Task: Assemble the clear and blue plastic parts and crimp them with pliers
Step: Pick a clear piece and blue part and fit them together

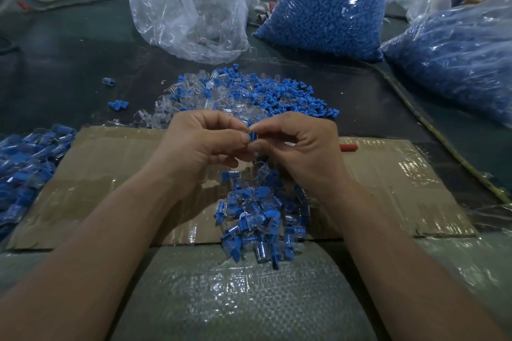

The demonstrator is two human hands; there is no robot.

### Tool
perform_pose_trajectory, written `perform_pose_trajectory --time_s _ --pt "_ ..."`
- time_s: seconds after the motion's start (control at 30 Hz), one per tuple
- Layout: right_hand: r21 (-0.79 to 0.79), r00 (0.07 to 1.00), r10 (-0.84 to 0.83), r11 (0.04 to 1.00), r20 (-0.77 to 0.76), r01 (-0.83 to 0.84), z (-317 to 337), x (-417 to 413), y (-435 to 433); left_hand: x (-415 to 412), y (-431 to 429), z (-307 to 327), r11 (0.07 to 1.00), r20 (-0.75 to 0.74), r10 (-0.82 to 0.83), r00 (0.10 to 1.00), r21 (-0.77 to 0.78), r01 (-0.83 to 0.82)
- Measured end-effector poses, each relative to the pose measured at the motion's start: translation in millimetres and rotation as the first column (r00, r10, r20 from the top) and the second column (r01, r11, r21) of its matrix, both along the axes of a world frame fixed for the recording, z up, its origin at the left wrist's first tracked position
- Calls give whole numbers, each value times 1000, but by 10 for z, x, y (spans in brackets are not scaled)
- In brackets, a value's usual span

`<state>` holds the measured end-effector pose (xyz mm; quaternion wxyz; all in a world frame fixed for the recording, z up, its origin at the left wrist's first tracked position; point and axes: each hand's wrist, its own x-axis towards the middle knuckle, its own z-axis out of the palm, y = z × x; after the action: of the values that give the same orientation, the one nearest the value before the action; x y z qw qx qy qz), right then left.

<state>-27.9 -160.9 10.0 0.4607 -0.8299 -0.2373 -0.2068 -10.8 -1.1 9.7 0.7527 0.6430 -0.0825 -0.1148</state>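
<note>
Item in work: blue part [252,136], pinched jointly by left hand [205,141] and right hand [299,144], centre; assembled pieces [257,216] heaped near; loose stock [249,94] heaped far, so much apparently remains; neither hand holds pliers.

small blue part [252,137] pinched between both hands' fingertips

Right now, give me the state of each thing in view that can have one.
left hand, fingers pinch the blue part
right hand, fingers pinch the same part
blue part, held between both hands
far pile, loose clear and blue parts, mixed
near pile, assembled pieces heaped on the cardboard
blue-parts bag, full, upright
red handle, lying untouched on the cardboard
</note>
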Motion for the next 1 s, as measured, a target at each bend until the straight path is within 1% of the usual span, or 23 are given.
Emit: perform_pose_trajectory --time_s 0.1,0.27,0.4,0.53,0.77,1.0 --pt "-56 995 -22 998 92 28 -19 18 -16 22 18 11 999 -19 -49 999 -16 49" --pt "-56 991 -49 997 128 56 -43 52 -51 47 34 14 992 -41 -108 993 -63 105" --pt "-97 986 -38 994 161 55 -46 65 -68 57 38 11 991 -44 -124 991 -53 122" --pt "-106 986 -37 993 160 55 -32 51 -71 50 39 18 990 -39 -132 991 -53 129" --pt "-167 987 -22 985 157 49 0 20 -50 44 19 -9 994 -17 -105 994 12 105" --pt "-206 989 -23 977 148 53 15 12 -47 32 0 -15 997 -3 -71 997 18 71"
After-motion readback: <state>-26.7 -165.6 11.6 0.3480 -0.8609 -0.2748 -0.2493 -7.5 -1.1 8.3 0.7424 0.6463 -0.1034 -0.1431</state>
